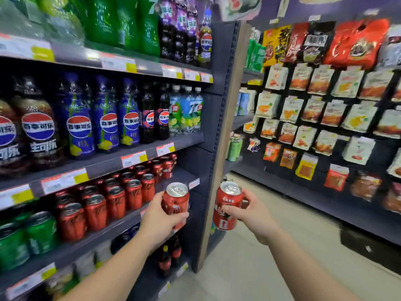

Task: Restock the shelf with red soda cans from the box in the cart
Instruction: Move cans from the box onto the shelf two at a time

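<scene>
Cans: you hold two red ones, centre frame. Your left hand [161,220] wraps left can [175,202]; right hand [249,213] grips right can [226,206], white writing unreadable. Shelf [121,222] left: red cans in rows, count unclear. Bottles [80,124] above read 百事可乐.

The cola bottles [79,127] read 百事可乐 on round logos; clear bottles [186,109] show a 7.

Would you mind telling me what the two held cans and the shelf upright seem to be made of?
Left can and right can: probably aluminium, glossy red print, bare silvery tops with pull tabs. Shelf upright: seemingly painted metal, matte dark grey, with punched slot rows.
</scene>
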Action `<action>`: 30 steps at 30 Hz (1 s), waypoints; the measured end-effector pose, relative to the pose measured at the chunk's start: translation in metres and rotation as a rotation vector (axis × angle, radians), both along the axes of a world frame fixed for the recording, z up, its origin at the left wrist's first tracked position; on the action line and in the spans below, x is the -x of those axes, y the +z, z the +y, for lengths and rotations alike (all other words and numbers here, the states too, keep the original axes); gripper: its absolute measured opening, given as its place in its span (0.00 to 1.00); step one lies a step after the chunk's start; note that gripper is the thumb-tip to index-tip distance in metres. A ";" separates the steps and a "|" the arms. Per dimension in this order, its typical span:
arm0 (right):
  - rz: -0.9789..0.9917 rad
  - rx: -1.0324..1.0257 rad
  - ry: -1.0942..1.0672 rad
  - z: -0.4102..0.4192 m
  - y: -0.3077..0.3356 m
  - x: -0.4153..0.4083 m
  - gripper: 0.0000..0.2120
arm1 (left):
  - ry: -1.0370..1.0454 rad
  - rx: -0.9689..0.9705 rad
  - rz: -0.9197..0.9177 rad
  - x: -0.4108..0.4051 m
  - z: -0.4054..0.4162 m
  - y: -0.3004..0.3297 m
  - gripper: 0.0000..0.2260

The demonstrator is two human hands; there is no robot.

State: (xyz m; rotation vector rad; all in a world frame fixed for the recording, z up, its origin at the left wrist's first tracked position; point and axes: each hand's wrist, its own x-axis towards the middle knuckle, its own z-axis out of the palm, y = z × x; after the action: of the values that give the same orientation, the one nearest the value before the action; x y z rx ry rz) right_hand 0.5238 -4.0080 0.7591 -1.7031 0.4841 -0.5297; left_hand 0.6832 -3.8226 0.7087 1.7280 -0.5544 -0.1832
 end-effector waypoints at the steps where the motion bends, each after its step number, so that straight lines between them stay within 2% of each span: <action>1: 0.002 -0.005 0.013 -0.016 -0.005 -0.019 0.28 | 0.028 0.000 -0.001 -0.016 -0.012 -0.004 0.27; 4: 0.010 -0.001 0.052 -0.061 -0.019 -0.082 0.32 | 0.107 -0.008 -0.020 -0.068 -0.050 -0.019 0.30; 14: 0.076 0.044 0.213 -0.192 -0.067 -0.295 0.28 | 0.300 -0.076 0.055 -0.223 -0.164 -0.060 0.34; 19: 0.117 0.051 0.312 -0.234 -0.100 -0.369 0.35 | 0.391 -0.185 0.084 -0.262 -0.202 -0.078 0.37; 21: 0.132 0.036 0.337 -0.246 -0.112 -0.397 0.34 | 0.438 -0.210 0.093 -0.274 -0.212 -0.088 0.35; 24: 0.133 0.024 0.373 -0.256 -0.127 -0.430 0.27 | 0.501 -0.199 0.122 -0.280 -0.224 -0.099 0.30; 26: 0.132 0.017 0.439 -0.261 -0.138 -0.451 0.27 | 0.535 -0.173 0.135 -0.283 -0.234 -0.107 0.28; 30: 0.158 0.067 0.476 -0.263 -0.163 -0.477 0.30 | 0.588 -0.149 0.122 -0.287 -0.247 -0.120 0.30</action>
State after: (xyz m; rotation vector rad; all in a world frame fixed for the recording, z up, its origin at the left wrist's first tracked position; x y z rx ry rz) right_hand 1.0008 -4.2714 0.5961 -1.8554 0.1597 -0.0670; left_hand 0.9700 -4.0695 0.5883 1.9354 0.0717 0.0918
